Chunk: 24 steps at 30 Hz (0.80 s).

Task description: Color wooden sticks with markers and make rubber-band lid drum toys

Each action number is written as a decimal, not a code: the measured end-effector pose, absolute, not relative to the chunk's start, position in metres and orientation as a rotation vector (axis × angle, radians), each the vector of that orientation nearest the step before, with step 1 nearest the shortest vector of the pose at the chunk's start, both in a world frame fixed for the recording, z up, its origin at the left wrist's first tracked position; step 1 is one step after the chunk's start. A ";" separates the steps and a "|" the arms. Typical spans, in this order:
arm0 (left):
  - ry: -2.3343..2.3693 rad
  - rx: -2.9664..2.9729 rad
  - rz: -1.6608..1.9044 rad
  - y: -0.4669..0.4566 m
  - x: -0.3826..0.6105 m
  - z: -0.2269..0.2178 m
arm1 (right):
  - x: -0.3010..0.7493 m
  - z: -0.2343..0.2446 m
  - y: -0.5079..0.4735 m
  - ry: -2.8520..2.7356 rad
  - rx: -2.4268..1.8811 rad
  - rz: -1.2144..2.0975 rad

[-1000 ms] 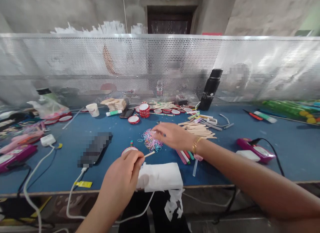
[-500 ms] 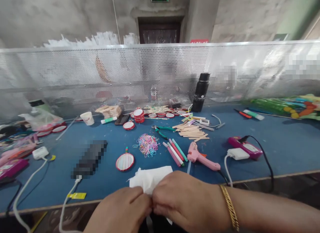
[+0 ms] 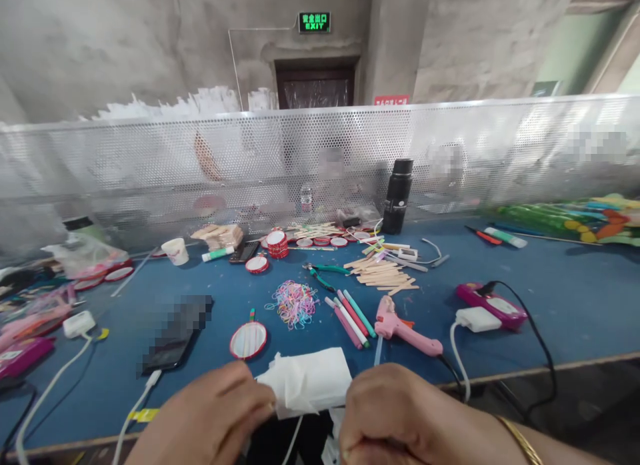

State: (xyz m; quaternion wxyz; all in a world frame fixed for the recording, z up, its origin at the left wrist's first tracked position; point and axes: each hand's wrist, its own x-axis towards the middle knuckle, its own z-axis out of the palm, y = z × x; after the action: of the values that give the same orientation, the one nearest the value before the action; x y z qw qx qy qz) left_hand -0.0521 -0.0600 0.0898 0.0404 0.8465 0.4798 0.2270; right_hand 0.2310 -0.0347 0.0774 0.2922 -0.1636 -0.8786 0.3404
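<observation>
Half a second ago the two hands met knuckle to knuckle at the front edge of the tabletop [image 3: 480, 262]; now they have parted, the left hand [image 3: 210, 412] drawn off to the left and the right hand [image 3: 395, 412] to the right, so that the folded white tissue [image 3: 320, 382] shows between them. The left hand is bent inwards, thumb and fingers close together at the tissue's near left corner; whether they pinch its edge, or something slim, I cannot tell. The right hand is curled into a loose fist just beside the tissue's right end, its fingertips turned under and hidden, so its grip cannot be told either. A gold bracelet [image 3: 520, 440] circles the right wrist. The tissue lies at the front edge of the tabletop, some of its white paper creased up on top. Beyond the left hand, a red-rimmed disc [image 3: 249, 340] lies flat with a short striped stick jutting from its far side. To the right of that sits a loose heap of small coloured rubber bands [image 3: 294, 305], then a row of marker pens [image 3: 353, 315] and a pink glue gun [image 3: 407, 330] near the right hand. Teal-handled pliers [image 3: 321, 279] and flat wooden sticks [image 3: 380, 273] lie farther back.
</observation>
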 end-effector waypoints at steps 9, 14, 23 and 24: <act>1.727 2.543 0.696 0.133 -0.062 0.097 | 0.230 0.054 -0.039 -2.156 -0.506 1.077; 1.723 2.517 0.751 0.192 -0.057 0.103 | 0.227 0.019 -0.033 -1.965 -0.708 1.244; 1.478 2.309 1.288 0.043 -0.039 0.086 | 0.197 0.008 -0.037 -1.151 -0.730 1.574; 1.416 2.280 1.309 0.021 -0.029 0.077 | 0.188 0.013 -0.037 -1.027 -0.700 1.603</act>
State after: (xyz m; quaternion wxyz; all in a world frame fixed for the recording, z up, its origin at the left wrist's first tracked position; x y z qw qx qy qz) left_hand -0.0289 0.0209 0.0773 0.0776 0.7611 0.4729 0.4371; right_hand 0.1877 -0.0372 0.0126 0.5283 -0.2929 -0.4299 0.6711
